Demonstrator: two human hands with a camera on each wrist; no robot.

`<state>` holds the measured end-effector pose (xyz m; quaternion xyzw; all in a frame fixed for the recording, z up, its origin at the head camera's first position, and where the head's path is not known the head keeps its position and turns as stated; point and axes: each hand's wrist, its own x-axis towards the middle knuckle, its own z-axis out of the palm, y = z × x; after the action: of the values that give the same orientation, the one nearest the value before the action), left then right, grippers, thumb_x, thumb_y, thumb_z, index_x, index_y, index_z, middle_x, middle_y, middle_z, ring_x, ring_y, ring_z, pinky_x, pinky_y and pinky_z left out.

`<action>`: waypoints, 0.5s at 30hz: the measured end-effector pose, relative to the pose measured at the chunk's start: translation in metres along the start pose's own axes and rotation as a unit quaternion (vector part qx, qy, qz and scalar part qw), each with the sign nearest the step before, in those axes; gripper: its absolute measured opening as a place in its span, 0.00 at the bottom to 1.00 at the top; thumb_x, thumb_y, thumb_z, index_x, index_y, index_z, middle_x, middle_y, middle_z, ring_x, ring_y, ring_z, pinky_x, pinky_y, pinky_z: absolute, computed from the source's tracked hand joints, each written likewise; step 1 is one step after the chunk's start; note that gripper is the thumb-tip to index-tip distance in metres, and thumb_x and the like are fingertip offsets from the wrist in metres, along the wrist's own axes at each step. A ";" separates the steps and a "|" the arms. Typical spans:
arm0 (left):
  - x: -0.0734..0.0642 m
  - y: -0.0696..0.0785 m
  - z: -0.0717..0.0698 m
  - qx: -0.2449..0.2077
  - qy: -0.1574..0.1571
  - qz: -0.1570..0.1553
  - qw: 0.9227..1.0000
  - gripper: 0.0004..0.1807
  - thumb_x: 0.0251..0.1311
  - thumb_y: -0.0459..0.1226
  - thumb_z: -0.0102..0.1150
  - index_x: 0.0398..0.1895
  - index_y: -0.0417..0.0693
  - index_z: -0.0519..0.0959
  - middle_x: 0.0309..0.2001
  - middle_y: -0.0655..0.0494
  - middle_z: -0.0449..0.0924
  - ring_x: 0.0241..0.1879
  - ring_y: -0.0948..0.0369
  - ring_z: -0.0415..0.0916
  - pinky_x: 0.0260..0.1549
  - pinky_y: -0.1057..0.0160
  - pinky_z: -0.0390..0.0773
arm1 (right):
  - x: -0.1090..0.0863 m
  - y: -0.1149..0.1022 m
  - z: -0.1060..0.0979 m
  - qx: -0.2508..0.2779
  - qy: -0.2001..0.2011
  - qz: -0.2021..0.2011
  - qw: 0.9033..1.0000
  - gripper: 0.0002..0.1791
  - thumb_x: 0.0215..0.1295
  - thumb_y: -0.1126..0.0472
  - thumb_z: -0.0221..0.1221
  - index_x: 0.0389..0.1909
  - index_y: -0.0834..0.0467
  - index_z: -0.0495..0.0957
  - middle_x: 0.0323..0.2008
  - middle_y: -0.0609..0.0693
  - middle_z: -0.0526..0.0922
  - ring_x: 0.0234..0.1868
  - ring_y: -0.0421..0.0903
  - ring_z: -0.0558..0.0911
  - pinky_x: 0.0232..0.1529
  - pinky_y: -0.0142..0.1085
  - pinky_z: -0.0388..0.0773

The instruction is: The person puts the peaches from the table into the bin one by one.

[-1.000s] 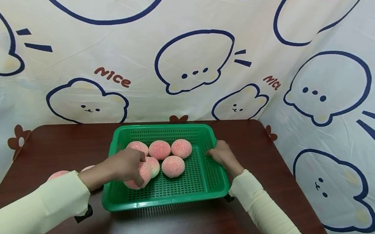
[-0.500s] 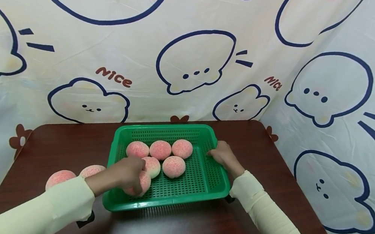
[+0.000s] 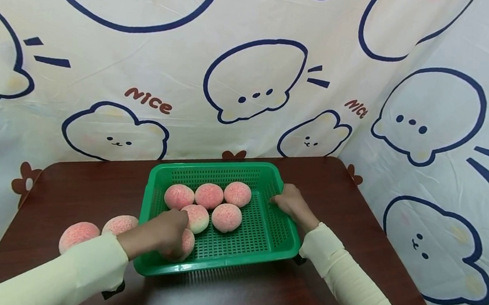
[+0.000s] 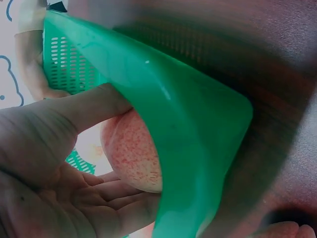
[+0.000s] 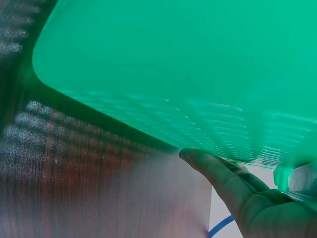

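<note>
Gripped peach (image 4: pixel 131 153) — round, pink, finely speckled; inside green basket (image 3: pixel 216 262).

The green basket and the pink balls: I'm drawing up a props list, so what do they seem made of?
Green basket: probably moulded plastic, smooth and glossy, judging by the glint on its rim and the regular slots. Pink balls: possibly foam or coated plastic, matte; the speckled surface shows little shine, leaving the core open.
</note>
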<state>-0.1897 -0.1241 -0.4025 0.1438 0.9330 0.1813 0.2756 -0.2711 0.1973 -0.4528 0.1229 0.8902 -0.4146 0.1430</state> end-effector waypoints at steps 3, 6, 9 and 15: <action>0.000 -0.001 0.003 -0.008 -0.001 0.004 1.000 0.21 0.40 0.25 0.75 0.35 0.42 0.72 0.29 0.47 0.71 0.21 0.58 0.66 0.17 0.64 0.64 | 0.000 0.000 0.001 0.000 0.001 -0.001 1.000 0.05 0.63 0.67 0.60 0.36 0.61 0.73 0.34 0.56 0.79 0.34 0.50 0.83 0.33 0.38 0.81; 0.000 -0.001 0.005 -0.018 -0.001 0.008 1.000 0.16 0.42 0.24 0.73 0.29 0.42 0.74 0.25 0.50 0.68 0.19 0.59 0.62 0.16 0.64 0.62 | 0.000 0.001 0.001 -0.001 0.002 -0.001 1.000 0.05 0.63 0.68 0.60 0.36 0.61 0.73 0.34 0.56 0.79 0.35 0.50 0.82 0.33 0.38 0.81; 0.000 -0.001 0.007 -0.027 -0.002 0.008 1.000 0.13 0.43 0.22 0.70 0.23 0.42 0.74 0.21 0.53 0.65 0.17 0.60 0.59 0.15 0.65 0.61 | 0.000 0.000 0.000 -0.006 0.005 0.000 1.000 0.07 0.63 0.67 0.60 0.39 0.62 0.74 0.36 0.57 0.80 0.36 0.50 0.82 0.34 0.39 0.81; 0.003 -0.001 0.011 -0.037 0.003 -0.003 0.999 0.12 0.44 0.22 0.68 0.22 0.42 0.75 0.20 0.53 0.66 0.16 0.60 0.60 0.15 0.66 0.62 | 0.000 0.000 0.000 -0.012 0.010 -0.001 1.000 0.10 0.63 0.66 0.61 0.43 0.63 0.74 0.40 0.60 0.82 0.39 0.52 0.85 0.38 0.42 0.83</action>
<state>-0.1855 -0.1209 -0.4129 0.1303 0.9268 0.2153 0.2787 -0.2707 0.1979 -0.4528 0.1245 0.8967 -0.4026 0.1354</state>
